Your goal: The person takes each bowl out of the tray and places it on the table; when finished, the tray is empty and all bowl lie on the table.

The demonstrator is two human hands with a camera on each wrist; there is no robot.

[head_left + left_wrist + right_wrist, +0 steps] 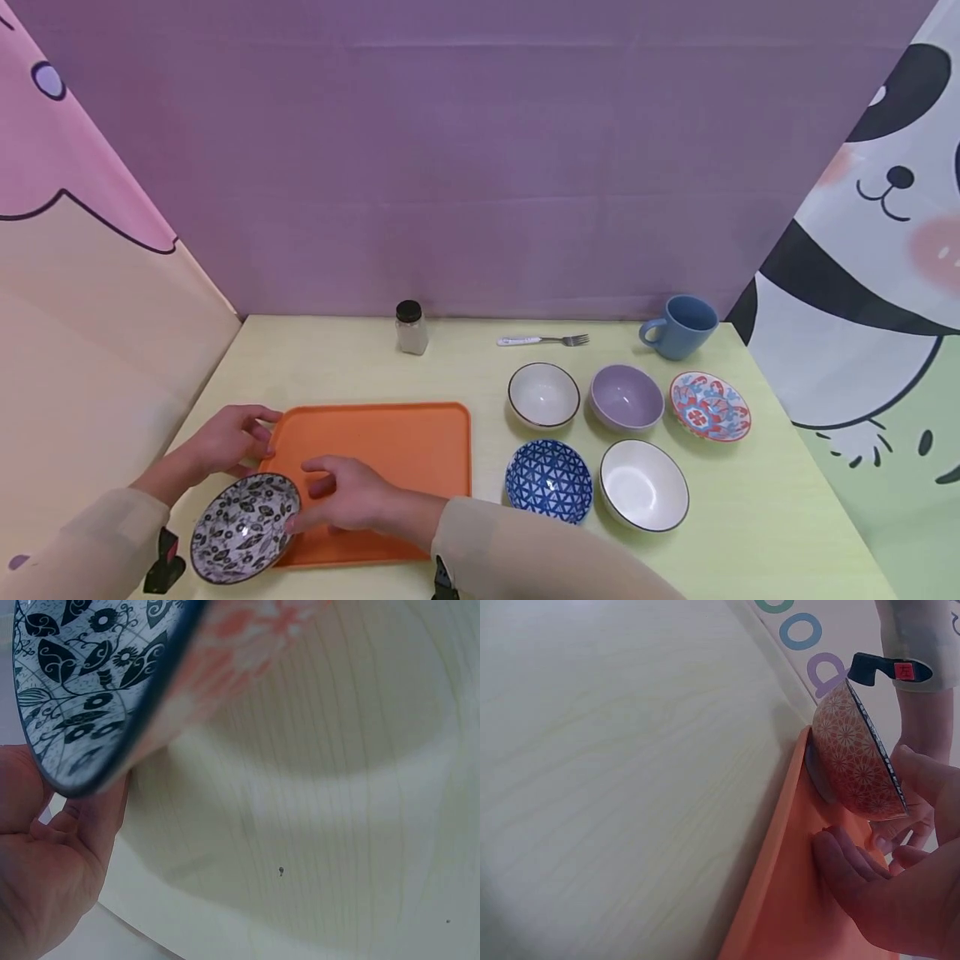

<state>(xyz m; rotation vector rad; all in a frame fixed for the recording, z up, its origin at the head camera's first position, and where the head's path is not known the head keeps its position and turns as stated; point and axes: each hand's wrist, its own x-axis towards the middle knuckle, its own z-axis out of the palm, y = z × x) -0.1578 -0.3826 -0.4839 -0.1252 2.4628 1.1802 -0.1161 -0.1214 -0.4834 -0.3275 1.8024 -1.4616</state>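
A bowl (243,529) with a black-and-white floral inside and a red-patterned outside (855,750) is tilted above the table's near left, overlapping the corner of an orange tray (397,450). My left hand (228,442) pinches its far rim; in the left wrist view the bowl partly covers the fingers of this hand (56,855). From the right, my right hand (356,496) has its thumb at the rim. In the right wrist view, the other fingers of that hand (900,889) are spread beneath the outer wall, with a gap between.
Right of the tray are a blue-patterned bowl (549,482), a dark-rimmed white bowl (543,396), a larger white bowl (643,485), a purple bowl (626,398) and a red-and-blue patterned dish (709,407). Behind stand a black-lidded jar (411,329), a fork (543,340) and a blue mug (681,327).
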